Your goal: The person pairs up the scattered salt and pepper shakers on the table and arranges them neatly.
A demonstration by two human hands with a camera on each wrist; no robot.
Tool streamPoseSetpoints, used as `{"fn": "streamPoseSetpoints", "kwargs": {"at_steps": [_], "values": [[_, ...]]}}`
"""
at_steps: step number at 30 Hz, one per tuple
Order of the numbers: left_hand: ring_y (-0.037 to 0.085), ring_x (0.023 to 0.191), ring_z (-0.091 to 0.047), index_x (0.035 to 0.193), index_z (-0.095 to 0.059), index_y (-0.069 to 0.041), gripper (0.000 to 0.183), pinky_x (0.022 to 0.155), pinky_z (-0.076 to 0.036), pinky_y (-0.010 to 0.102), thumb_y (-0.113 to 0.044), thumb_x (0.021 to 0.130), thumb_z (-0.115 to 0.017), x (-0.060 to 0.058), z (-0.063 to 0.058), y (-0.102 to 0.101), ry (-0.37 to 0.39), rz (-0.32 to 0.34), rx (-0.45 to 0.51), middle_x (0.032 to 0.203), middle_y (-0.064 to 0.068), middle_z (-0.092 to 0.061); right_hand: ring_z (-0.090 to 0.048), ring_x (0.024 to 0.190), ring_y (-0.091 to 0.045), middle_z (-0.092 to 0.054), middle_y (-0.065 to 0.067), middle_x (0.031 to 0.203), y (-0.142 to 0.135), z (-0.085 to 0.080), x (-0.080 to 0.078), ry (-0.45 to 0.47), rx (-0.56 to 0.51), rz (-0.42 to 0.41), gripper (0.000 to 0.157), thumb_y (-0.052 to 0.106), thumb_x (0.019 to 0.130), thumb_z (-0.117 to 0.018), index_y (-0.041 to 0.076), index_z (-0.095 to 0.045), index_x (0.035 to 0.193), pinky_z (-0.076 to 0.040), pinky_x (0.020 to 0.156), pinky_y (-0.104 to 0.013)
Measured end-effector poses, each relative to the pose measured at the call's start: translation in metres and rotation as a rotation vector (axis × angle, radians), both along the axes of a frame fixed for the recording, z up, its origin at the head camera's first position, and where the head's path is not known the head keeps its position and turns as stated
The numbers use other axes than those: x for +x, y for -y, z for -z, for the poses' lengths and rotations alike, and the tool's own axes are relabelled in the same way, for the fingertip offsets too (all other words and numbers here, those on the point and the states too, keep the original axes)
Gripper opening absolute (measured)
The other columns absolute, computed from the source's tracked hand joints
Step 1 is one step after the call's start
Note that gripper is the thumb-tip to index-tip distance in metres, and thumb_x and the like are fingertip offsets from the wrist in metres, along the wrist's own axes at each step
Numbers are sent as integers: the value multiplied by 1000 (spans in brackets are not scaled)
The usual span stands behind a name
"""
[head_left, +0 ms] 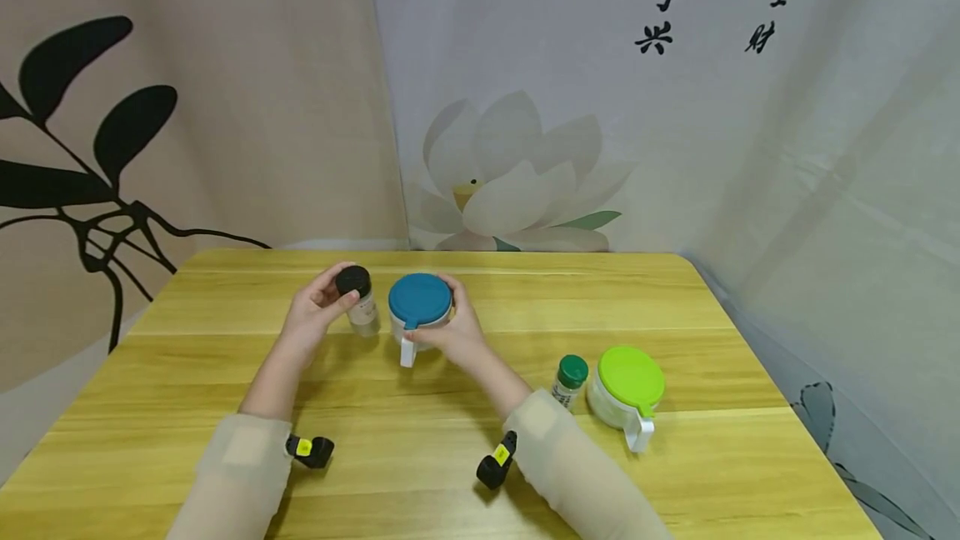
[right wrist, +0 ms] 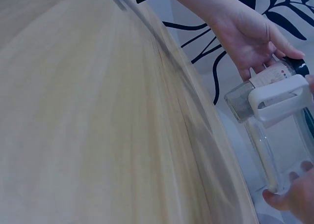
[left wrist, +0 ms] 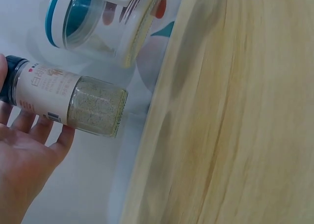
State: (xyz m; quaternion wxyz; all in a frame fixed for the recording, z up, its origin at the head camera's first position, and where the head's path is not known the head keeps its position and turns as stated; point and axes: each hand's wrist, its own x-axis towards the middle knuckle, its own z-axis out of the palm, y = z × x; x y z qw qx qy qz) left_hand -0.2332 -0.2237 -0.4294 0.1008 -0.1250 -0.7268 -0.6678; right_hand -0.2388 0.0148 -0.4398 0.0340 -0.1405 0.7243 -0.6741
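Observation:
My left hand holds a small glass spice jar by its black cap, thumb on the near side. In the left wrist view the spice jar has a pale label and grainy contents low inside. Beside it, my right hand grips a clear glass seasoning pot with a blue lid, fingers and thumb around its body. The pot's white handle points toward me in the head view. Both containers appear raised off the table, their shadows lying apart from them.
At the right of the wooden table stand a green-capped spice jar and a seasoning pot with a lime-green lid, close together. My right forearm passes just left of them. A printed curtain hangs behind the table's far edge.

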Motion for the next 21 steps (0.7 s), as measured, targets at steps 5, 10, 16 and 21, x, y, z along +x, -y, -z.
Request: {"fn": "streamPoseSetpoints", "kwargs": {"at_steps": [5,10,16,21], "values": [[12,102,-54,137,-49,-3,46,84,-45,19,-9,93,-63,4,-1,-3,-15,28,-5,113,-9,-61,-40,128,-27,-42,-5,141,-1,5,3,-29,10,-9,95,7,68,-86,18,-32,145,-27,105,-55],[13,100,-55,136,-49,-3,45,84,-46,19,-7,93,-62,8,-2,-5,-15,40,-3,110,-7,-62,-40,128,-27,-42,-5,141,-4,2,11,-22,11,-40,95,6,69,-85,16,-31,146,-27,105,-54],[14,98,-54,137,-49,-2,45,83,-46,19,-7,94,-61,15,-5,-6,-9,61,-39,110,-5,-60,-38,129,-30,-41,-9,141,-10,-12,26,-11,6,-77,93,2,69,-83,14,-31,145,-27,104,-56],[15,98,-54,138,-46,2,46,82,-46,20,-7,95,-59,19,-4,-7,-14,76,-69,110,-4,-60,-39,128,-32,-42,-11,140,-16,-27,39,-27,14,-93,90,1,70,-81,9,-31,145,-28,103,-56]]}}
